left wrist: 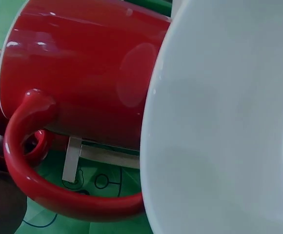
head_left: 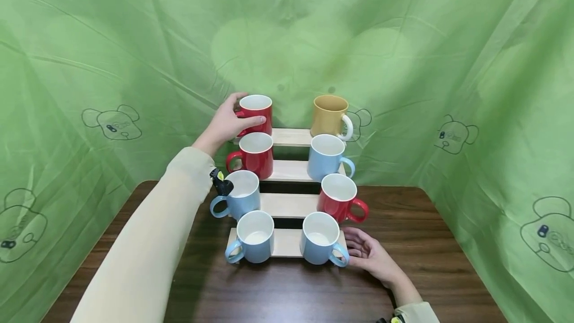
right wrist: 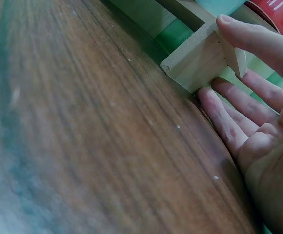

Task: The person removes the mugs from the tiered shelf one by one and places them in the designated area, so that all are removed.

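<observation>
My left hand grips the red mug on the top step at the left, its thumb across the front and its fingers behind the handle side. In the left wrist view another red mug fills the middle, with a mug's white inside close at the right. My right hand holds the right end of the bottom step of a wooden stepped rack. In the right wrist view its thumb lies against the board and the other fingers are at the rack's end.
A yellow mug with a white handle stands top right. Below it are a blue mug and a red mug. More blue mugs stand on the lower steps. Green cloth surrounds the brown wooden table.
</observation>
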`<control>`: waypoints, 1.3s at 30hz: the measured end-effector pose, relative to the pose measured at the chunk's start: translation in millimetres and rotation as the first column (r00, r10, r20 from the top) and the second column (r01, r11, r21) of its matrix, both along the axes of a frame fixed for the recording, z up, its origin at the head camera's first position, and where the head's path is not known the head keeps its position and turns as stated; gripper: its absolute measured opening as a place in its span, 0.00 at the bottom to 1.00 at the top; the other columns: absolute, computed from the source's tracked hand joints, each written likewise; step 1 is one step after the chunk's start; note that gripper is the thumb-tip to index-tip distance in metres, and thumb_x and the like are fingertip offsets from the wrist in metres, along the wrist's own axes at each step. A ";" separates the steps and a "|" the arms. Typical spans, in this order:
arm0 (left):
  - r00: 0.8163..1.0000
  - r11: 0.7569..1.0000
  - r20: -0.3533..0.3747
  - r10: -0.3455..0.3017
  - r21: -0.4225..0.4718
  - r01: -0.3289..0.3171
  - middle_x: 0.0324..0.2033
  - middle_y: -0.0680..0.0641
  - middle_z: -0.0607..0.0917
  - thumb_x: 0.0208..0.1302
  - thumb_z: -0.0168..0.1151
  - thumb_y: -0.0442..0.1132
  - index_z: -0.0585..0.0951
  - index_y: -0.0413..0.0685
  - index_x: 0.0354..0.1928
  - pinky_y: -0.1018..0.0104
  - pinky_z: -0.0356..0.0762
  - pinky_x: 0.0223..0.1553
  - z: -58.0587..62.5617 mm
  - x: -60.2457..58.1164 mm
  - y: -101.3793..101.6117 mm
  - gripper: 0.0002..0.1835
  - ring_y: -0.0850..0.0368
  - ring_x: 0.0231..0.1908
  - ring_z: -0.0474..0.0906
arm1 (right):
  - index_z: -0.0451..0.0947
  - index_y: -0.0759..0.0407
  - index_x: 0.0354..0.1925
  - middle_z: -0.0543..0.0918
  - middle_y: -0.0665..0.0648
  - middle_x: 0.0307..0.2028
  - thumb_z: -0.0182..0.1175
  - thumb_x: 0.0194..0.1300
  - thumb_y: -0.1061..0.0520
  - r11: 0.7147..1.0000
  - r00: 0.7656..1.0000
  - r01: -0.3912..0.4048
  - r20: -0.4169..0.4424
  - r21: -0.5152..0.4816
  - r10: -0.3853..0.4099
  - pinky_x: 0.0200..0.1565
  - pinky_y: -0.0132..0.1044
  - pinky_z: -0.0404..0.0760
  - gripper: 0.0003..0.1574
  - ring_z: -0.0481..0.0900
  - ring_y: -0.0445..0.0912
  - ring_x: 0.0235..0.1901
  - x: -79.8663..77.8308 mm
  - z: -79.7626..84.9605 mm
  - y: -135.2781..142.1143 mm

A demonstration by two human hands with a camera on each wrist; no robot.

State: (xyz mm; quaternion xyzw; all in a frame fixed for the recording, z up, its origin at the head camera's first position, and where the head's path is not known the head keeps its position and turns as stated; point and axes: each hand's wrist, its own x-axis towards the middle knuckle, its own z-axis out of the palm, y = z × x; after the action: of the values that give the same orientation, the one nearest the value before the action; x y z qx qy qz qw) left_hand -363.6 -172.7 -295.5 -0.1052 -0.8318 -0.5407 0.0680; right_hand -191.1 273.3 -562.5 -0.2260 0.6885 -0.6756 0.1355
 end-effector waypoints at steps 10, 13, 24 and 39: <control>1.000 0.999 -0.011 0.018 -0.043 -0.019 0.70 0.43 0.77 0.66 0.80 0.53 0.64 0.52 0.82 0.43 0.81 0.66 -3.4 1.3 1.0 0.48 0.43 0.69 0.76 | 0.58 0.77 0.79 0.73 0.78 0.71 0.71 0.69 0.69 1.000 1.000 0.006 0.014 0.000 -0.006 0.63 0.36 0.84 0.49 0.84 0.44 0.63 0.6 2.2 -1.9; 1.000 0.999 -0.018 0.022 -0.033 -0.023 0.70 0.43 0.78 0.66 0.80 0.53 0.64 0.51 0.81 0.44 0.81 0.67 -3.3 2.4 0.7 0.49 0.44 0.69 0.76 | 0.58 0.77 0.79 0.73 0.78 0.71 0.71 0.69 0.69 1.000 1.000 0.004 0.011 0.001 -0.004 0.63 0.36 0.84 0.49 0.84 0.44 0.63 0.6 2.5 -2.0; 0.998 0.999 -0.067 0.010 0.035 -0.007 0.68 0.45 0.79 0.65 0.82 0.50 0.66 0.51 0.79 0.48 0.81 0.66 9.0 13.2 -1.3 0.47 0.48 0.67 0.77 | 0.57 0.77 0.79 0.76 0.73 0.71 0.71 0.70 0.69 1.000 0.999 0.002 0.034 0.004 -0.002 0.63 0.37 0.84 0.49 0.84 0.45 0.63 0.7 0.9 -0.8; 0.985 0.996 -0.170 0.040 0.085 -0.026 0.70 0.47 0.77 0.65 0.82 0.42 0.66 0.54 0.80 0.51 0.82 0.65 44.3 32.2 -17.0 0.46 0.49 0.68 0.75 | 0.57 0.76 0.79 0.75 0.74 0.72 0.71 0.70 0.69 1.000 0.999 -0.018 0.043 0.008 0.017 0.64 0.36 0.83 0.49 0.84 0.45 0.63 -1.5 2.9 -2.7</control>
State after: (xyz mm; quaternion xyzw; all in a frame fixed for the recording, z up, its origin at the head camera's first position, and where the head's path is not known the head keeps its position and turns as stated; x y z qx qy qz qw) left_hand -331.4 -189.7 -251.2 -0.1346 -0.8015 -0.5623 0.1525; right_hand -192.6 270.6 -559.6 -0.2168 0.6863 -0.6762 0.1573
